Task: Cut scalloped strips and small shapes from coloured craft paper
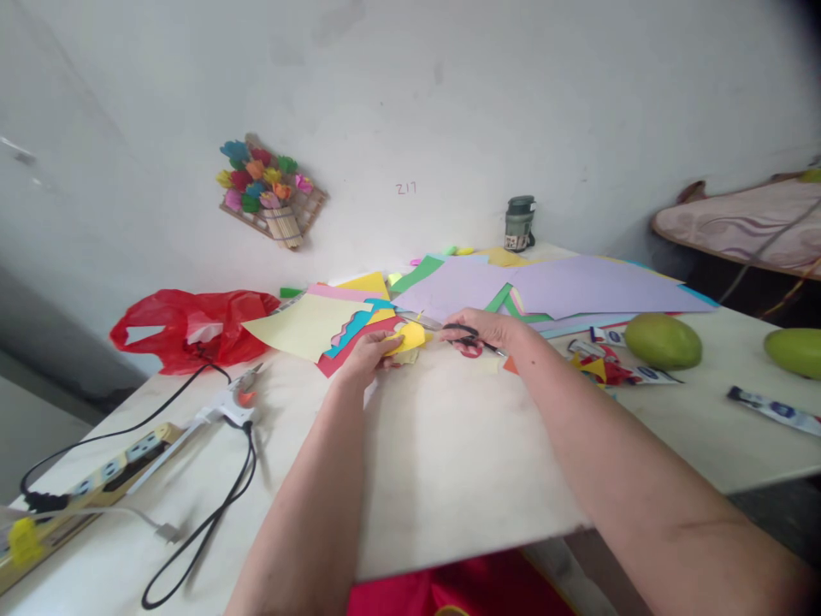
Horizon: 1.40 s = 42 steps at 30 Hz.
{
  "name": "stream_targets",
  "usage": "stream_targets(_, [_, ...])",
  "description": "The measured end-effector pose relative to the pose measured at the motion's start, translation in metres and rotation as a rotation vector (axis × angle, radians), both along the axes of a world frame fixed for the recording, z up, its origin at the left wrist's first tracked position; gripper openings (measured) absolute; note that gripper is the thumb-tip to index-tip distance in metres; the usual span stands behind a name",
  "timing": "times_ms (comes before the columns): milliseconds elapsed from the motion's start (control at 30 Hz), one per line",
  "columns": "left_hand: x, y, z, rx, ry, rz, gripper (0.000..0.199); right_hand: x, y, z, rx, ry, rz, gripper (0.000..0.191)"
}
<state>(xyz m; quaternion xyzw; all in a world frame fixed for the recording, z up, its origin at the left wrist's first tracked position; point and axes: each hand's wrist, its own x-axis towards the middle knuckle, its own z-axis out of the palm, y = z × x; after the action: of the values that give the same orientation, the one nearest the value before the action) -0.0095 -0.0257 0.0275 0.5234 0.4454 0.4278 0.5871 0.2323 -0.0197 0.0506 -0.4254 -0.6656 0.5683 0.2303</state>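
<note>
My left hand (pixel 372 355) pinches a small piece of yellow paper (pixel 408 336) over the middle of the table. Around a pair of scissors (pixel 460 332) with dark handles, the fingers of my right hand (pixel 482 329) are closed. The scissor blades point left toward the yellow paper; whether they touch it I cannot tell. Behind my left hand lie cut sheets: a red paper (pixel 333 361), a blue strip (pixel 350 334) and a pale yellow sheet (pixel 298 329). Large lilac sheets (pixel 577 287) spread out behind my right hand.
At left are a red plastic bag (pixel 183 329), a glue gun (pixel 232 402) with its looped cord, and a power strip (pixel 109 470). Green fruit (pixel 664 340), glue tubes (pixel 776 411) and paper scraps (pixel 593 368) lie at right. A tumbler (pixel 519 224) stands near the wall.
</note>
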Motion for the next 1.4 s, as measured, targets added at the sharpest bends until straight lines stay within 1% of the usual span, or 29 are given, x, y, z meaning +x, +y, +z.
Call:
stream_targets(100, [-0.002,0.004,-0.002,0.004,0.008,0.003,0.027,0.001,0.001,-0.001,-0.006,0.011,0.009,0.026])
stream_targets(267, [-0.004,0.006,-0.003,-0.036,-0.048,0.073,0.026,0.004,0.002,-0.001,-0.045,0.019,-0.002,0.031])
stream_targets(433, [-0.001,0.003,-0.002,-0.041,-0.054,0.071,0.014,0.01,0.003,-0.001,-0.031,-0.003,-0.016,0.037])
stream_targets(500, [0.0,0.003,-0.002,-0.043,-0.05,0.089,0.013,0.011,0.001,0.0,-0.021,-0.039,-0.035,0.038])
stream_targets(633, [0.002,0.005,-0.005,-0.043,-0.031,0.163,0.015,0.012,-0.001,0.0,-0.011,-0.093,-0.07,0.036])
stream_targets(733, [0.002,0.007,-0.008,-0.04,-0.059,0.22,0.015,0.013,0.003,-0.005,-0.018,-0.092,-0.035,0.036])
stream_targets(933, [0.006,0.007,-0.006,-0.022,-0.196,0.453,0.015,0.014,0.007,-0.013,-0.058,0.031,0.01,0.043])
stream_targets(1033, [0.011,0.007,-0.006,-0.027,-0.25,0.513,0.012,0.012,0.004,-0.011,-0.088,0.061,0.018,0.043])
stream_targets(1133, [0.015,0.007,-0.006,-0.037,-0.286,0.527,0.011,0.011,0.002,-0.008,-0.112,0.08,0.007,0.042])
stream_targets(1233, [0.018,0.007,-0.007,-0.034,-0.359,0.494,0.008,0.01,0.002,-0.007,-0.126,0.116,0.004,0.042])
stream_targets(1400, [0.02,0.005,-0.006,-0.034,-0.425,0.455,0.006,0.007,0.002,-0.008,-0.104,0.131,0.054,0.045])
